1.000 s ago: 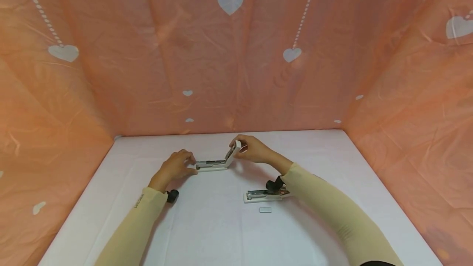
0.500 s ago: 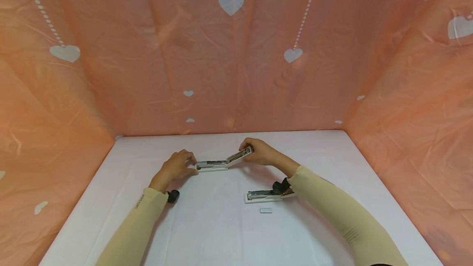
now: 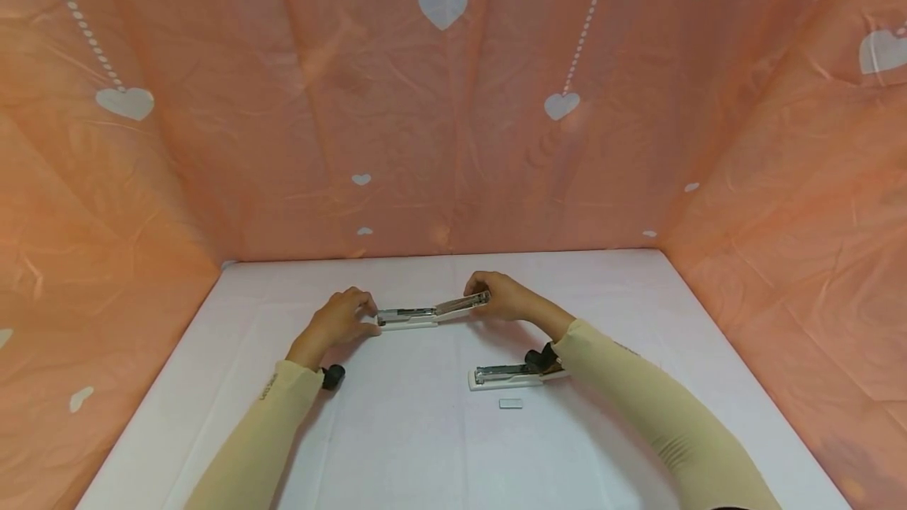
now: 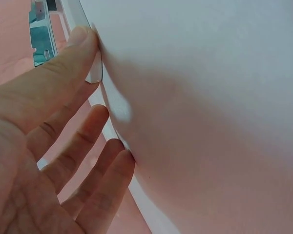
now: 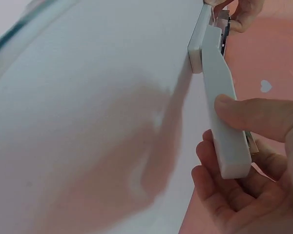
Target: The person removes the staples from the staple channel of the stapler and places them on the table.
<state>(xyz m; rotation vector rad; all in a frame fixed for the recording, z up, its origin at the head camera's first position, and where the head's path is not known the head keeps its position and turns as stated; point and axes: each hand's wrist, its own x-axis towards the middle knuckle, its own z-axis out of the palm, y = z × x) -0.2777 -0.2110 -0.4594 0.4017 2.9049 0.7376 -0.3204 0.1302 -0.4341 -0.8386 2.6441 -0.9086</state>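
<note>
A white stapler (image 3: 407, 324) lies unfolded on the table, its metal magazine exposed and its top arm (image 5: 223, 112) swung back to the right, sloping slightly up. My left hand (image 3: 342, 316) pinches the base's left end between thumb and forefinger, the other fingers spread near the table in the left wrist view. With thumb on one side and fingers behind, my right hand (image 3: 505, 297) holds the free end of the top arm. Nearer, below my right wrist, lies a second opened stapler (image 3: 505, 384), its right part hidden by the wrist camera. A small grey strip of staples (image 3: 510, 404) sits in front of it.
The white-covered table (image 3: 397, 447) is enclosed by orange sheeting (image 3: 298, 219) printed with white hearts. Black wrist cameras (image 3: 333, 376) are strapped under both wrists. The right forearm passes just over the second stapler's end.
My right hand has swung the stapler's top arm back and down to the right, from steep to nearly flat. The left hand, second stapler and staple strip stay put.
</note>
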